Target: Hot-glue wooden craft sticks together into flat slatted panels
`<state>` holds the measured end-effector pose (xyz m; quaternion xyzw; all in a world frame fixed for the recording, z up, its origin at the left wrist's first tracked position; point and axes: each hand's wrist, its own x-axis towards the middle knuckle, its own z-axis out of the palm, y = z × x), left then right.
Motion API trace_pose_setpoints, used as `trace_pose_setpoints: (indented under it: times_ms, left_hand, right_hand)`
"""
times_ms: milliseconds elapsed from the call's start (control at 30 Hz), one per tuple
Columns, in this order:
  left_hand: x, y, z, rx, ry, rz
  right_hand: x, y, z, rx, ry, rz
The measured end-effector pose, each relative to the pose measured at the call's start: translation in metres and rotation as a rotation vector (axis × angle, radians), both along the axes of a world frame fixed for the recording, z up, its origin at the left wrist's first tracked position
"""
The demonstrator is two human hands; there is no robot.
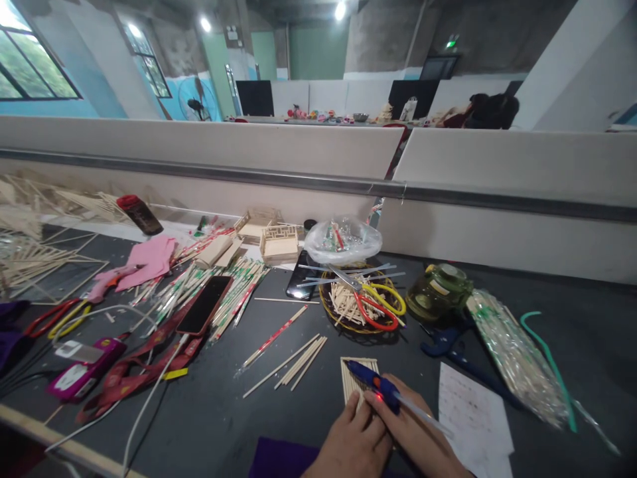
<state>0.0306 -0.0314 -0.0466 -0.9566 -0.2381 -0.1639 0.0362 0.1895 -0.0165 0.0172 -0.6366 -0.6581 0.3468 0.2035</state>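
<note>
My right hand (423, 435) is closed around a blue glue gun (374, 382), whose nozzle points up and left over a small flat panel of wooden sticks (352, 380) on the dark table. Fingers of my left hand (351, 441) press down on the panel's near edge, just left of the gun. A red light shows on the gun's body. Several loose wooden sticks (298, 362) lie to the left of the panel.
A wicker tray (332, 315) holds stick pieces and red and yellow scissors (375, 309). Nearby are a green glass jar (438, 292), a wrapped stick bundle (517, 358), a paper sheet (472, 418), a black phone (204, 305), a bag (343, 240) and small stick boxes (279, 244).
</note>
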Motion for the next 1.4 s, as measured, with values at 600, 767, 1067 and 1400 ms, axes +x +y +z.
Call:
trace_pose_setpoints:
  times_ms: [600,767,1067,1400]
  left_hand:
    - [-0.004,-0.001,0.021,-0.039,0.049,0.016]
    - [-0.006,-0.001,0.028,-0.101,0.086,0.006]
    - [-0.008,-0.001,0.032,-0.102,0.084,0.008]
    - [-0.006,-0.001,0.023,-0.043,0.063,0.021]
  right_hand:
    - [0.008,-0.004,-0.007,0.067,-0.022,-0.030]
    - [0.013,-0.006,-0.012,0.053,-0.036,-0.045]
    - [0.019,-0.009,-0.013,0.019,-0.094,-0.072]
    - [0.030,-0.013,-0.023,0.060,-0.088,-0.131]
